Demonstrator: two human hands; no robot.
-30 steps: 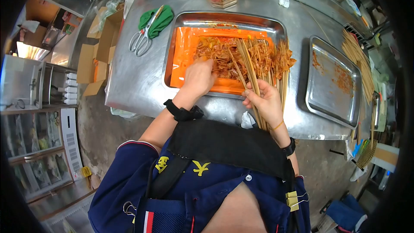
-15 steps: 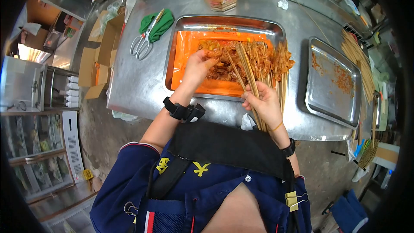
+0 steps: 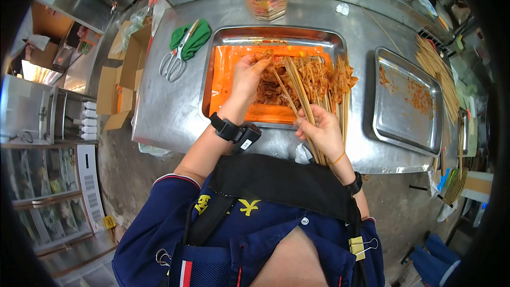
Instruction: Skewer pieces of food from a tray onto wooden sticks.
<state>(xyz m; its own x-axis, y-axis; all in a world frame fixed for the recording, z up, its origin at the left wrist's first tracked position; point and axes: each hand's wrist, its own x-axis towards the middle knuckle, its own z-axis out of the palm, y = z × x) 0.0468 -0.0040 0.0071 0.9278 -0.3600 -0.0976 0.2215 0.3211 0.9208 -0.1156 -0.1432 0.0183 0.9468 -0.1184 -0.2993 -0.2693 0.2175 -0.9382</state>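
Observation:
My left hand [image 3: 248,79] is over the left part of a metal tray [image 3: 205,91], its fingers pinched on a piece of the reddish-brown sauced food [image 3: 270,95]. Orange plastic [image 3: 224,77] lines the tray beneath the food. My right hand [image 3: 320,129] grips a bundle of thin wooden skewers [image 3: 300,90] at the tray's front edge; one skewer stands a little apart, slanting left. Skewers loaded with sauced food [image 3: 342,79] lie along the tray's right side, their bare ends pointing toward me.
Scissors [image 3: 179,56] rest on a green cloth [image 3: 197,37] at the left. Behind the tray stands a clear container [image 3: 265,4]. A second, sauce-stained tray [image 3: 406,119] and many bare skewers [image 3: 438,72] are at the right. Crumpled white paper [image 3: 303,153] lies near the front edge.
My left hand has shifted slightly up relative to the tray, with the food piece in its fingers. My right hand keeps hold of the skewers. The whole view has shifted a little.

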